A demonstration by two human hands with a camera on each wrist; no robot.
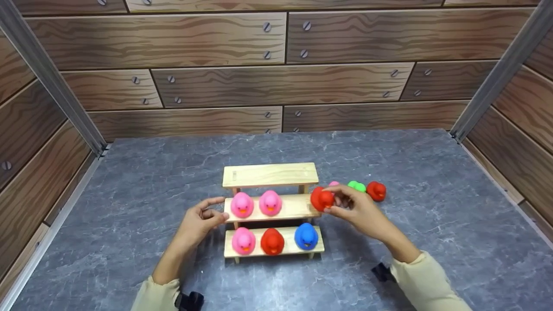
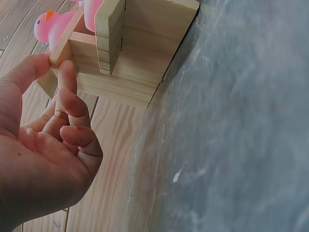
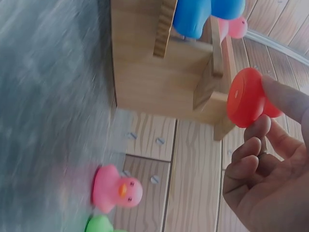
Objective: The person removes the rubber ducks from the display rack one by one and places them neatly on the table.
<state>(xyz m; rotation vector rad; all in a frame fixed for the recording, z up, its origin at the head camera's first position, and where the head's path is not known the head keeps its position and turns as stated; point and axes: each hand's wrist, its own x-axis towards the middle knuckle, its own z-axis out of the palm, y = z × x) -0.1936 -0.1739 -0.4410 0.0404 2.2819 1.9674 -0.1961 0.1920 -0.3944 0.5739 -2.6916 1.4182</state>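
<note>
A three-step wooden stand [image 1: 272, 175] stands on the table. At the left end of its middle step, my left hand [image 1: 194, 224] pinches the board's edge between thumb and index finger, as the left wrist view shows. With thumb and fingertips my right hand [image 1: 363, 214] grips a red rubber duck [image 1: 320, 199] at the right end of that same step. Two pink ducks [image 1: 270, 203] sit on the middle step, to the left. Along the bottom step are a pink duck [image 1: 243, 241], a red duck [image 1: 272, 242] and a blue duck [image 1: 306, 236].
Behind my right hand, on the table to the right of the stand, lie a green duck [image 1: 357, 186], another red duck [image 1: 376, 191] and a pink duck [image 3: 116, 188]. Wood-patterned walls [image 1: 242, 86] enclose the grey marbled tabletop [image 1: 142, 194] at the back and sides.
</note>
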